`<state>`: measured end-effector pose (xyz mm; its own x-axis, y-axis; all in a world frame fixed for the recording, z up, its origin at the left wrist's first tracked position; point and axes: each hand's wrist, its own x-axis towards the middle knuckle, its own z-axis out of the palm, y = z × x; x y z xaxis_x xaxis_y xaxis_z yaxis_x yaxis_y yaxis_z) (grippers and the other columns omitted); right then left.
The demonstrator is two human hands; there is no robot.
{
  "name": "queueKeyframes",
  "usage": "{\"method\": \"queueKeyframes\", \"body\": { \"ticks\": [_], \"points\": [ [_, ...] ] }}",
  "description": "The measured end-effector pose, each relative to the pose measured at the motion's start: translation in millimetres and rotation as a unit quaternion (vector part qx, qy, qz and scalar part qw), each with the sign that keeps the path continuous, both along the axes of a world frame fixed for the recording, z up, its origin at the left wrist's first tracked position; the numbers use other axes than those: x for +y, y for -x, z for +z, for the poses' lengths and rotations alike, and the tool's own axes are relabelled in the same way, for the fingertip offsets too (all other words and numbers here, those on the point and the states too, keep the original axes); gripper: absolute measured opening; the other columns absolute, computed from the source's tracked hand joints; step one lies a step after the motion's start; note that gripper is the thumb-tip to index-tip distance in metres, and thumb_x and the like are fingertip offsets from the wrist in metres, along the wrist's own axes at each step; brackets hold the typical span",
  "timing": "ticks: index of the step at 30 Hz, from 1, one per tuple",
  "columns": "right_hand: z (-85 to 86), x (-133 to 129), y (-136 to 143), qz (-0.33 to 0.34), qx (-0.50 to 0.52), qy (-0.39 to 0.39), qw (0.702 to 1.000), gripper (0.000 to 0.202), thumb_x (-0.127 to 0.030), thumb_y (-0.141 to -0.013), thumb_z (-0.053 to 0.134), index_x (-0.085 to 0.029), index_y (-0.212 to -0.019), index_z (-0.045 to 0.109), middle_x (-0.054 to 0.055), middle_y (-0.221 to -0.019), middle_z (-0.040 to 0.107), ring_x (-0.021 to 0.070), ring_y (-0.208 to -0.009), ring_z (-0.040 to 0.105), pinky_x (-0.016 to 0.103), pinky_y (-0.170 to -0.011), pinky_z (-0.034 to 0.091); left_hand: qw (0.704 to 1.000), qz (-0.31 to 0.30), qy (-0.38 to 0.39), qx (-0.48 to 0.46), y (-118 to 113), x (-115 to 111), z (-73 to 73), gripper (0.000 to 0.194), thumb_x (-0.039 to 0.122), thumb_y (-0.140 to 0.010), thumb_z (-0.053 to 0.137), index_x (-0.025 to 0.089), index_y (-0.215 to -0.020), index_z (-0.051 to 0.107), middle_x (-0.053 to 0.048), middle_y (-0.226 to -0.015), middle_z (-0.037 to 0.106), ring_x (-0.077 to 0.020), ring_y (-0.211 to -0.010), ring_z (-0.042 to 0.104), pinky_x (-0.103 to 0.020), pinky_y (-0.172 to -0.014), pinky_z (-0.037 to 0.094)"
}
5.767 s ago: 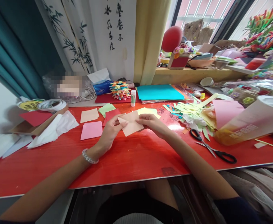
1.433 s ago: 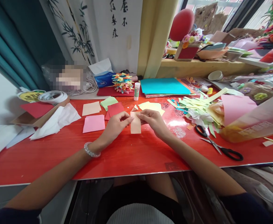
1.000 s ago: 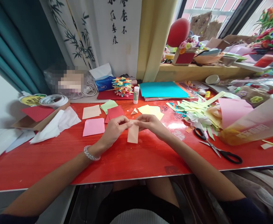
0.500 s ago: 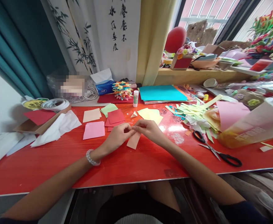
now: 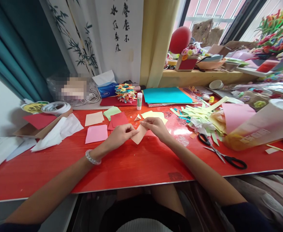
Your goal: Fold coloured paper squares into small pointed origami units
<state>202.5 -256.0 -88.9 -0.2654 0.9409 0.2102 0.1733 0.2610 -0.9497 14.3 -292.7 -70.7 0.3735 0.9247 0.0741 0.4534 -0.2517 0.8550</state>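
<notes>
A small peach-coloured piece of paper (image 5: 139,134) is held above the red table (image 5: 122,170) between my two hands. My left hand (image 5: 123,136) pinches its left edge between thumb and fingers. At its upper right corner, my right hand (image 5: 155,126) is closed in a pinch. Just beyond the fingers lies a small folded cream paper triangle (image 5: 137,117). Pale yellow paper squares (image 5: 154,115) sit behind my right hand, and red squares (image 5: 119,119) behind my left. A pink stack (image 5: 96,133), a peach stack (image 5: 94,118) and green paper (image 5: 111,111) are to the left.
A glue stick (image 5: 139,101) stands upright near a spiky paper ball (image 5: 125,93). Turquoise sheets (image 5: 167,95) lie at the back. On the right are paper strips (image 5: 199,114), black-handled scissors (image 5: 222,153) and a large roll (image 5: 254,127). A cardboard tray (image 5: 42,127) sits left.
My hands have moved slightly apart, and the peach paper between them has turned and shows a wider face. The view has shifted a little.
</notes>
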Motion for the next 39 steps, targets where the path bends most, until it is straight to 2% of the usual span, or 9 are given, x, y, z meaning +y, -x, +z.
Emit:
{"method": "queueKeyframes", "body": {
  "ticks": [6,12,16,19,22,25,29,34,39],
  "points": [
    [-5.3,3,1,0.008,0.025,0.02,0.999,0.031,-0.045,-0.075,0.066,-0.014,-0.069,0.063,0.002,-0.063,0.058,0.0124,-0.06,0.052,0.026,-0.057,0.043,0.999,-0.015,0.041,-0.028,2,3,-0.7,0.034,0.046,-0.081,0.057,0.017,-0.066,0.05,0.002,-0.064,0.047,-0.011,-0.06,0.043,-0.026,-0.058,0.032],
    [0.6,16,-28,-0.101,0.097,0.042,0.989,0.031,-0.045,-0.074,0.067,-0.014,-0.07,0.062,0.003,-0.067,0.059,0.0138,-0.062,0.057,0.026,-0.056,0.051,0.993,-0.081,0.078,-0.028,-1,-9,6.5,0.031,0.043,-0.081,0.06,0.017,-0.066,0.054,0.001,-0.064,0.053,-0.012,-0.061,0.049,-0.026,-0.059,0.039],
    [5.8,16,-35,-0.087,0.103,0.107,0.985,0.028,-0.04,-0.075,0.07,-0.013,-0.071,0.066,0.004,-0.069,0.061,0.0131,-0.062,0.059,0.026,-0.057,0.054,0.989,-0.061,-0.134,0.03,-5,-14,-0.4,0.022,0.036,-0.09,0.051,0.019,-0.083,0.063,-0.004,-0.085,0.059,-0.0151,-0.078,0.055,-0.031,-0.074,0.046],
    [9.6,7,-25,0.007,0.117,0.166,0.979,0.021,-0.034,-0.079,0.067,-0.013,-0.08,0.069,0.006,-0.076,0.066,0.0122,-0.067,0.063,0.025,-0.064,0.057,0.94,-0.021,-0.318,0.118,-6,-13,-8.6,0.026,0.031,-0.093,0.046,0.02,-0.108,0.063,-0.01,-0.11,0.055,-0.0206,-0.1,0.053,-0.038,-0.09,0.044],
    [13.6,-2,-18,0.099,0.148,0.229,0.957,0.015,-0.025,-0.078,0.068,-0.014,-0.089,0.07,0.007,-0.086,0.069,0.0134,-0.075,0.067,0.025,-0.075,0.058,0.91,-0.011,-0.368,0.191,-4,-11,-13.5,0.034,0.035,-0.092,0.046,0.017,-0.119,0.059,-0.014,-0.119,0.053,-0.0247,-0.107,0.05,-0.042,-0.093,0.043],
    [16.9,-6,-17,0.128,0.155,0.261,0.944,0.026,-0.017,-0.074,0.07,-0.014,-0.1,0.069,0.008,-0.089,0.07,0.0155,-0.079,0.069,0.028,-0.08,0.058,0.914,-0.012,-0.343,0.219,-2,-10,-15.0,0.035,0.037,-0.093,0.044,0.015,-0.116,0.059,-0.014,-0.114,0.056,-0.024,-0.103,0.054,-0.041,-0.089,0.046],
    [19.1,-8,-17,0.078,0.107,0.209,0.969,0.031,-0.022,-0.075,0.071,-0.016,-0.105,0.068,0.005,-0.076,0.069,0.0166,-0.072,0.067,0.032,-0.071,0.059,0.933,-0.005,-0.302,0.198,-2,-10,-13.8,0.037,0.036,-0.094,0.041,0.014,-0.118,0.057,-0.014,-0.116,0.058,-0.0238,-0.107,0.055,-0.04,-0.093,0.043],
    [21.8,-8,-19,0.105,0.01,0.126,0.986,0.04,-0.033,-0.077,0.071,-0.018,-0.114,0.063,-0.002,-0.06,0.059,0.0091,-0.05,0.052,0.022,-0.046,0.044,0.989,0.016,-0.128,0.076,-2,-12,-6.3,0.035,0.032,-0.092,0.047,0.019,-0.122,0.056,-0.006,-0.101,0.068,-0.0179,-0.09,0.062,-0.033,-0.083,0.046],
    [26.7,-6,-24,0.162,0.007,0.118,0.98,0.045,-0.029,-0.08,0.067,-0.018,-0.123,0.057,-0.002,-0.066,0.058,0.0091,-0.057,0.051,0.022,-0.051,0.042,0.993,0.077,-0.018,-0.088,-3,-10,-2.0,0.026,0.031,-0.085,0.055,0.019,-0.105,0.065,-0.004,-0.095,0.069,-0.0177,-0.088,0.062,-0.03,-0.079,0.046]
  ]
}}
